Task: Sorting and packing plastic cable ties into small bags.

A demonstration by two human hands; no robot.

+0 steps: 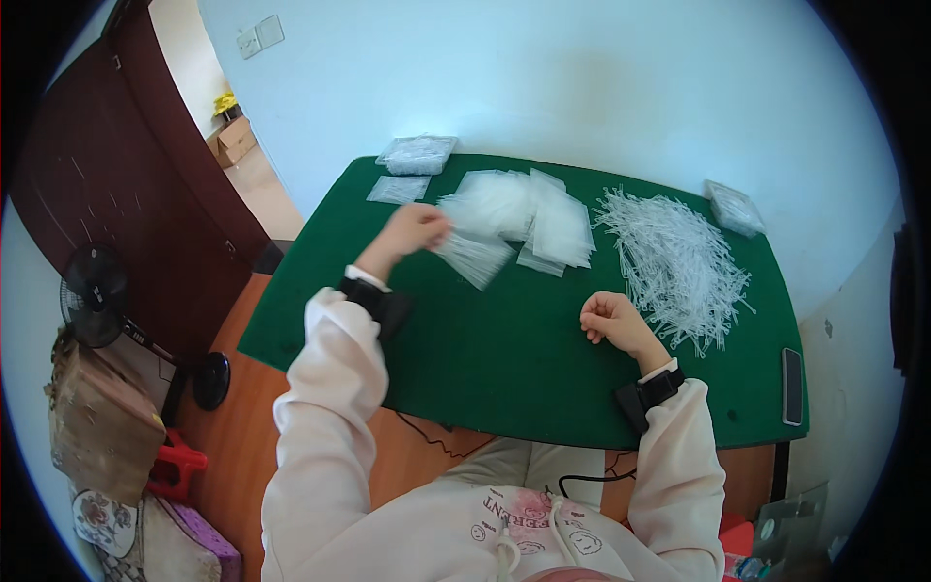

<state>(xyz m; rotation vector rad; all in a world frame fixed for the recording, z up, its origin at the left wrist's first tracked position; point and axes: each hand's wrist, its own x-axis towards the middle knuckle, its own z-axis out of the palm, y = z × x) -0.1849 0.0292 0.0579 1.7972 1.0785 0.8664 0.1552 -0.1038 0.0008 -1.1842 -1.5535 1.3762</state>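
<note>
Heap (pixel 674 262) slants far-left to near-right; your right hand (pixel 611 318), curled closed, sits just left of it. Left hand (pixel 419 229), farther left: blurred, can't tell if pinching bag (pixel 473 260).

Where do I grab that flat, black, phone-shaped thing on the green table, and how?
Probably pinch the flat, black, phone-shaped thing by both long sides, near its middle, coming down from above with the right hand, the nearer one. It lies flat, long and narrow, and both long sides look uncovered on the green tabletop.
</note>
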